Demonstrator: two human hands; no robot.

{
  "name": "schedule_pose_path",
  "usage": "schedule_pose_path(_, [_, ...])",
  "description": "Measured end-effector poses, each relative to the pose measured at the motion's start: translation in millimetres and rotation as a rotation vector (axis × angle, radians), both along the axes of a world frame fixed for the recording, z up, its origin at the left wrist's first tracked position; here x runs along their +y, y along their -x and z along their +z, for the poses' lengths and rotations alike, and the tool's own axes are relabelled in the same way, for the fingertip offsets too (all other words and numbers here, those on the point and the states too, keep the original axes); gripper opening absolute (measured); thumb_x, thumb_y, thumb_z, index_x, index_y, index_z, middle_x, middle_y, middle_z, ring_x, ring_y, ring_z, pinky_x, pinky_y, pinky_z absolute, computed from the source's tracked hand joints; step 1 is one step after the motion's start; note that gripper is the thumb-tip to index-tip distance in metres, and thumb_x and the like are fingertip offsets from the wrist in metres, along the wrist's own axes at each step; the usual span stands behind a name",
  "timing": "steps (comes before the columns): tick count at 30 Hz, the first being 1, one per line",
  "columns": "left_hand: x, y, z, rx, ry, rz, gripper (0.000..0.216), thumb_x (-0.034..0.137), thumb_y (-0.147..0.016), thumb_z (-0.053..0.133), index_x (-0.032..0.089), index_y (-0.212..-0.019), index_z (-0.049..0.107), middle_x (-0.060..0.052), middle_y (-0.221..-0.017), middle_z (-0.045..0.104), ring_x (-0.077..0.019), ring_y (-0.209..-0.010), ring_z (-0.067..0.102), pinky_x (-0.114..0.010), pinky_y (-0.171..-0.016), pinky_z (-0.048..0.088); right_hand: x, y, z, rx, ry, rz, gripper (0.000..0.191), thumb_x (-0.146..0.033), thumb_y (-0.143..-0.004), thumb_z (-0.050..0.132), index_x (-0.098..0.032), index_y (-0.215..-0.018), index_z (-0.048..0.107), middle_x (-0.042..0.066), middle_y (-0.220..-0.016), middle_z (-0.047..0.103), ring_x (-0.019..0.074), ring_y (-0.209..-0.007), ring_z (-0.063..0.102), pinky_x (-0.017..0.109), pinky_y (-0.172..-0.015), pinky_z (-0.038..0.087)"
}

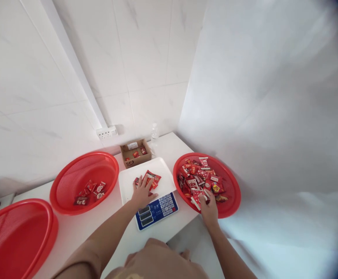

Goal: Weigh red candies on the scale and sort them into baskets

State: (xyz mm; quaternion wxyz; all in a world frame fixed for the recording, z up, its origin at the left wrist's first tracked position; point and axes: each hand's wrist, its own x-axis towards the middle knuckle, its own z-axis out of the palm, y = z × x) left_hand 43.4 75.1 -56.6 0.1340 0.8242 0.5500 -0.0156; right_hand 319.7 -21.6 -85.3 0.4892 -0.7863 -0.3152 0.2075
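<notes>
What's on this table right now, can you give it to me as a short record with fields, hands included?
left hand: flat, fingers spread, on red packets lying on the scale tray
right hand: in the right basket, grip on a packet; closure unclear
scale: keypad and displays face the person
middle basket: holds a few packets
far-left basket: contents not visible
behind scale: cardboard box, clear bottle, wall socket

left hand (141, 192) flat, fingers spread, right hand (209, 208) curled
</notes>
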Motion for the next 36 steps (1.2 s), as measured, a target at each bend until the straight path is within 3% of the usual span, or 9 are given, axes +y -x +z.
schedule_pose_path(3, [8.7,-12.6,2.4,0.031,0.02,0.013,0.075,0.063,-0.079,0.043,0.032,-0.145,0.022,-0.008,-0.155,0.011,-0.0409,-0.139,0.004,-0.068,-0.1,0.011,1.3,3.0,-3.4,-0.042,0.005,0.078,0.063,-0.057,-0.071,0.045,-0.014,-0.117,0.054,0.016,-0.119,0.058,0.0287,-0.109,0.053,0.041,-0.091,0.04])
schedule_pose_path(5, [12.8,-14.8,0.5,0.042,-0.024,0.002,0.067,0.059,-0.082,0.041,0.032,-0.143,0.028,-0.009,-0.154,0.017,-0.0406,-0.137,0.012,-0.068,-0.1,0.011,1.7,4.1,-4.3,-0.054,0.021,0.118,0.064,-0.057,-0.072,0.044,-0.013,-0.118,0.053,0.017,-0.12,0.058,0.0288,-0.11,0.053,0.041,-0.092,0.04])
schedule_pose_path(11, [20.2,-6.3,-9.9,-0.047,-0.209,-0.069,0.043,0.036,-0.088,0.043,0.033,-0.13,0.049,-0.01,-0.141,0.042,-0.0313,-0.119,0.042,-0.052,-0.099,0.029,0.7,4.3,-1.8,-0.059,0.042,0.126,0.062,-0.056,-0.074,0.044,-0.014,-0.118,0.053,0.016,-0.121,0.059,0.0279,-0.111,0.054,0.041,-0.093,0.041])
schedule_pose_path(19, [35.8,6.9,-4.7,-0.132,-0.177,-0.109,0.041,0.013,-0.082,0.043,0.026,-0.117,0.06,-0.006,-0.125,0.055,-0.0245,-0.115,0.047,-0.043,-0.096,0.039,0.1,7.1,5.3,-0.038,0.065,0.128,0.063,-0.055,-0.074,0.043,-0.013,-0.12,0.052,0.017,-0.121,0.058,0.029,-0.111,0.054,0.042,-0.094,0.04])
schedule_pose_path(23, [31.8,26.4,0.8,-0.18,-0.183,-0.121,0.042,0.009,-0.076,0.044,0.023,-0.111,0.062,-0.005,-0.123,0.057,-0.0206,-0.117,0.047,-0.04,-0.105,0.033,-0.2,6.5,5.1,-0.052,0.069,0.14,0.064,-0.056,-0.074,0.043,-0.013,-0.121,0.052,0.017,-0.121,0.058,0.0285,-0.111,0.054,0.042,-0.093,0.04])
schedule_pose_path(29, [16.0,66.0,-0.9,-0.206,-0.244,0.059,0.043,0.021,-0.083,0.041,0.016,-0.126,0.05,-0.011,-0.133,0.049,-0.0246,-0.128,0.038,-0.044,-0.107,0.032,-0.7,6.1,4.2,-0.062,0.074,0.144,0.065,-0.056,-0.074,0.043,-0.012,-0.12,0.052,0.018,-0.121,0.058,0.0294,-0.111,0.054,0.042,-0.093,0.04])
schedule_pose_path(32, [11.6,87.8,-2.3,-0.171,-0.295,0.231,0.046,0.032,-0.088,0.038,0.009,-0.127,0.048,-0.018,-0.135,0.045,-0.0298,-0.131,0.034,-0.047,-0.107,0.03,-0.9,6.0,3.1,-0.061,0.061,0.138,0.063,-0.056,-0.073,0.044,-0.013,-0.119,0.053,0.017,-0.122,0.058,0.0296,-0.111,0.053,0.043,-0.093,0.041])
schedule_pose_path(36, [4.9,116.6,-0.1,-0.006,-0.308,0.473,0.048,0.033,-0.089,0.037,0.011,-0.13,0.047,-0.018,-0.14,0.042,-0.0337,-0.133,0.029,-0.053,-0.106,0.025,-1.2,5.5,1.4,-0.064,0.05,0.147,0.063,-0.055,-0.074,0.044,-0.013,-0.119,0.054,0.017,-0.122,0.058,0.0293,-0.112,0.053,0.042,-0.094,0.04])
